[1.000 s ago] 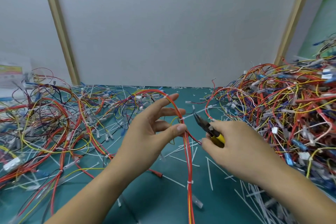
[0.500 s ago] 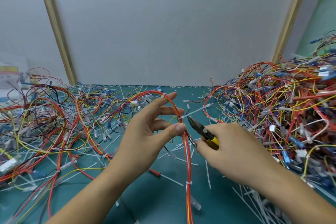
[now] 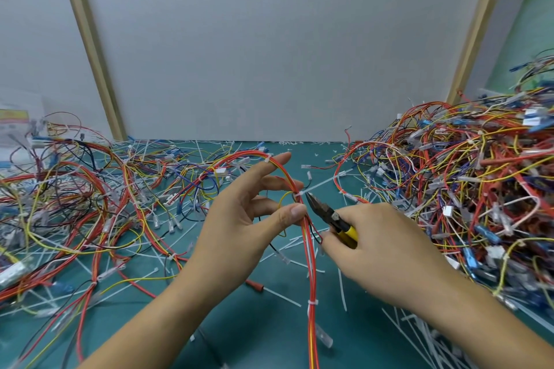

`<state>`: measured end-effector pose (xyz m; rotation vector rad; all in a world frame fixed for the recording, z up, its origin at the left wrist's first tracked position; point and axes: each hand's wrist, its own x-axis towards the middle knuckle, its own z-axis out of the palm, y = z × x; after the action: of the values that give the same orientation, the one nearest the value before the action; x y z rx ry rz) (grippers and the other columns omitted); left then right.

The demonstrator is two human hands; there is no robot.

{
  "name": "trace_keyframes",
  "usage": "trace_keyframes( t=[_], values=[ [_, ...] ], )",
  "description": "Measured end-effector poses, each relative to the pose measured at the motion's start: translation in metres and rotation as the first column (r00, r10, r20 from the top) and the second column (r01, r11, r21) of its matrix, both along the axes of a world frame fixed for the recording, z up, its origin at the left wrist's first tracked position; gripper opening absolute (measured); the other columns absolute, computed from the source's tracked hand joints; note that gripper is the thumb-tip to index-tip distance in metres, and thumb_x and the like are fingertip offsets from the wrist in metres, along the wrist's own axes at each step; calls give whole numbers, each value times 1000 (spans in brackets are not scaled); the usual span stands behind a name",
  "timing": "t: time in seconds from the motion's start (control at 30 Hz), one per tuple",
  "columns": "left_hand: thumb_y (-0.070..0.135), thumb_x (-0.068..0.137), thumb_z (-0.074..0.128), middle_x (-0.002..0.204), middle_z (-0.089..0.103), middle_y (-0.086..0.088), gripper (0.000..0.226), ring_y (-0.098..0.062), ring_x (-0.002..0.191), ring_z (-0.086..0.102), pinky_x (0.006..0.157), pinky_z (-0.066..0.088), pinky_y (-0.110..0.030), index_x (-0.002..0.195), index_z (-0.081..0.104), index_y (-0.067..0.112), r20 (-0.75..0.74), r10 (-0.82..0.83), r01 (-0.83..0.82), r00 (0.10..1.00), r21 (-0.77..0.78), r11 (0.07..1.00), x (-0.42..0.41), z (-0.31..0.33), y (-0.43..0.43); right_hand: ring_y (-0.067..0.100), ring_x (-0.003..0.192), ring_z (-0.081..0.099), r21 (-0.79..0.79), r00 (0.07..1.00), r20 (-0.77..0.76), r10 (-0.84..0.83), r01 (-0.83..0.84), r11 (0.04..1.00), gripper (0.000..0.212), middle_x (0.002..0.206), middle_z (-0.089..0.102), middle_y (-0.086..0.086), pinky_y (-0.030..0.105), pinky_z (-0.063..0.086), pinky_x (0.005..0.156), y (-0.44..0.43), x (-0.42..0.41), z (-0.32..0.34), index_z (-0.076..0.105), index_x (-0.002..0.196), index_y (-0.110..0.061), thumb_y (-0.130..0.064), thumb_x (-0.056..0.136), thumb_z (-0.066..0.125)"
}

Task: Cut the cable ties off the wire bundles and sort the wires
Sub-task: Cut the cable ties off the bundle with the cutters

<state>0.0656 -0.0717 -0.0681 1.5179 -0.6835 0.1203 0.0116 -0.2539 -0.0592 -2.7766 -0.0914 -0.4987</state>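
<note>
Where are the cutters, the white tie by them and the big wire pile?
cutters (image 3: 322, 210): head view, dark metal nose.
white tie (image 3: 298, 195): head view, band round wires.
big wire pile (image 3: 467, 177): head view, heap's middle.

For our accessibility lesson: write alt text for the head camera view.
A left hand pinches a red and yellow wire bundle while the right hand holds yellow-handled cutters at its white cable tie. Tangled loose wires cover the green table.
</note>
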Motion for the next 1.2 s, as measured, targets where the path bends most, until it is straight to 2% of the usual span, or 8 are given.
trace_keyframes(
  t=[0.27,0.67,0.87,1.2],
  values=[
    [21,81,76,113,71,3,59,-23,82,76,86,58,-29,135,55,31,12,-15,14,1000,32,999,2,-5,-2,22,54,48,-12,1000,10,-23,23,1000,41,55,47,7,32,30,47,1,0,1,42,62,-13,-44,86,55],
    [20,81,76,112,71,3,59,-21,82,76,86,58,-31,136,55,31,9,-9,9,1000,39,999,2,-5,-2,22,52,47,-31,999,21,-42,43,999,44,51,44,5,33,29,46,1,1,-1,42,61,-13,-46,86,55],
    [19,81,76,112,71,2,59,-19,80,75,81,56,-22,136,55,30,12,-3,3,1000,36,999,3,-5,-3,20,50,44,-27,999,17,-37,38,999,43,50,43,4,32,29,46,1,1,0,43,62,-13,-46,87,54],
    [19,82,76,112,71,4,58,-19,80,75,82,56,-23,135,55,30,16,-14,13,1000,34,999,3,-6,-3,20,52,48,-30,999,5,-33,33,999,42,51,45,4,32,32,47,0,1,-1,44,62,-14,-47,88,54]
  ],
)
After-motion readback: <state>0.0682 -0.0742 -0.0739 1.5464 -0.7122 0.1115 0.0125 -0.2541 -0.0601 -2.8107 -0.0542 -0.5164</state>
